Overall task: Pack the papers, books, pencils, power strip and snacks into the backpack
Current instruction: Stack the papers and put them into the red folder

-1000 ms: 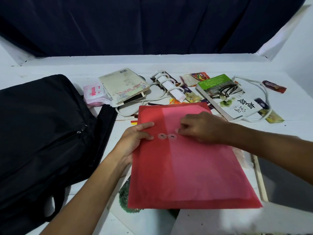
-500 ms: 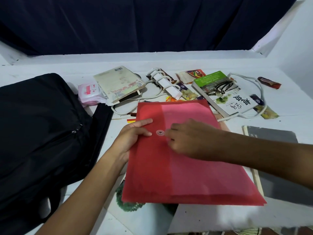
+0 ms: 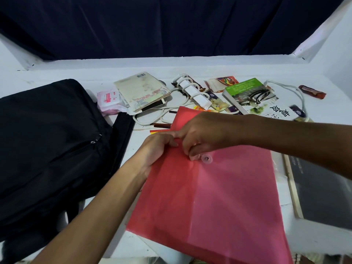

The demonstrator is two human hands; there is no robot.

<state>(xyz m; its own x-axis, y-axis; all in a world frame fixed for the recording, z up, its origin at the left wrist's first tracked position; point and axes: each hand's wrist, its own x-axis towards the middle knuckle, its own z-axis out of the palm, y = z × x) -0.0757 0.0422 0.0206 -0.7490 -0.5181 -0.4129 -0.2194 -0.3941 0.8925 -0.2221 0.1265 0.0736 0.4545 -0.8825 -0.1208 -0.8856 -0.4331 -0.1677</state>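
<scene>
The red envelope (image 3: 209, 191) lies slanted on the white desk (image 3: 238, 67), its near corner past the front edge. The left hand (image 3: 158, 149) grips its left edge, thumb on top; the right hand (image 3: 202, 134) pinches at the one clear clasp button (image 3: 207, 159). One black backpack (image 3: 47, 145) fills the left side. Behind lie two books (image 3: 142, 90), one power strip (image 3: 192, 90), pencils (image 3: 161, 125) and scattered snacks (image 3: 312, 91); bare desk remains along the back.
</scene>
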